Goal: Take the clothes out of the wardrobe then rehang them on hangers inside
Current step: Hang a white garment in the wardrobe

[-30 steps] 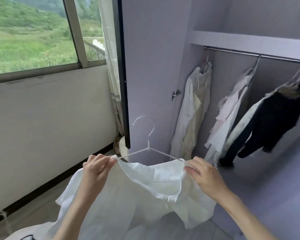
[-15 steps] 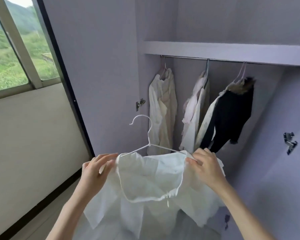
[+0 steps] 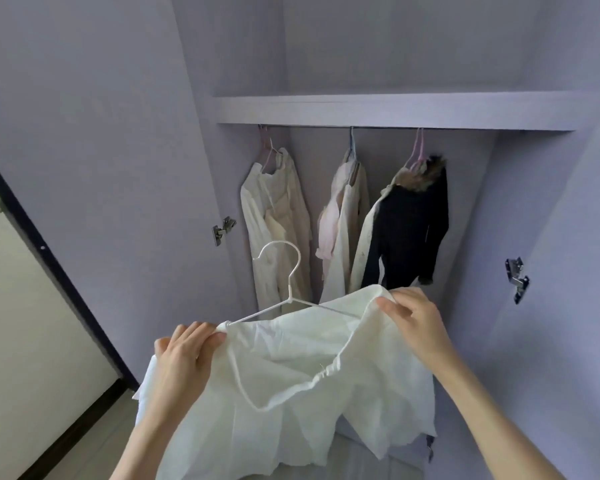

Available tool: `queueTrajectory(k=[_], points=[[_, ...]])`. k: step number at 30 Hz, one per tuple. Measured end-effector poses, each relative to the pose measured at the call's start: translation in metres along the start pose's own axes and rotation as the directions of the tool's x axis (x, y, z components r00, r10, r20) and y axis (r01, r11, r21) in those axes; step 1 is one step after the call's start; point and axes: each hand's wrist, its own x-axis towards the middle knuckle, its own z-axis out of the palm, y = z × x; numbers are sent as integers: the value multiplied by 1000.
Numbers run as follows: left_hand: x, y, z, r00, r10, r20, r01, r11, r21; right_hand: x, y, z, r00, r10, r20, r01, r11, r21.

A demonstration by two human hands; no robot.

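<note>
One white garment [image 3: 291, 375], two gripping hands [image 3: 184, 355]

Thin white cloth garment [image 3: 291, 382], smooth white hanger [image 3: 284, 271]

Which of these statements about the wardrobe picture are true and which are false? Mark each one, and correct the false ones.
1. Both hands hold the white garment at its shoulders. True: the left hand and the right hand each grip the cloth.
2. The white wire hanger already hangs on the rail. False: its hook stands free in front of the wardrobe, below the metal rail.
3. A dark jacket with a fur collar hangs furthest right. True.
4. The wardrobe holds no clothes. False: clothes hang there on three hangers, including a cream garment at the left.
5. The shelf lies under the rail. False: it is above.
</note>
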Motion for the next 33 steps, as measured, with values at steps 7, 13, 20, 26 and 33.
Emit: queueTrajectory(k=[7,13,20,26,33], points=[[15,32,24,987,-158,27,160,972,-172,-14,34,-8,971,-135,195,188,939,-289],[40,12,52,984,-148,96,158,982,-103,1,45,-1,935,133,330,23,902,-430],[65,-35,108,935,-239,261,274,956,-108,23,41,35,972,201,125,-87,793,-603],[116,-65,119,878,-19,479,113,979,-168,55,31,87,872,490,-12,-380,661,-647],[189,-91,113,911,79,406,-72,997,-32,112,6,156,764,633,125,-642,765,49]])
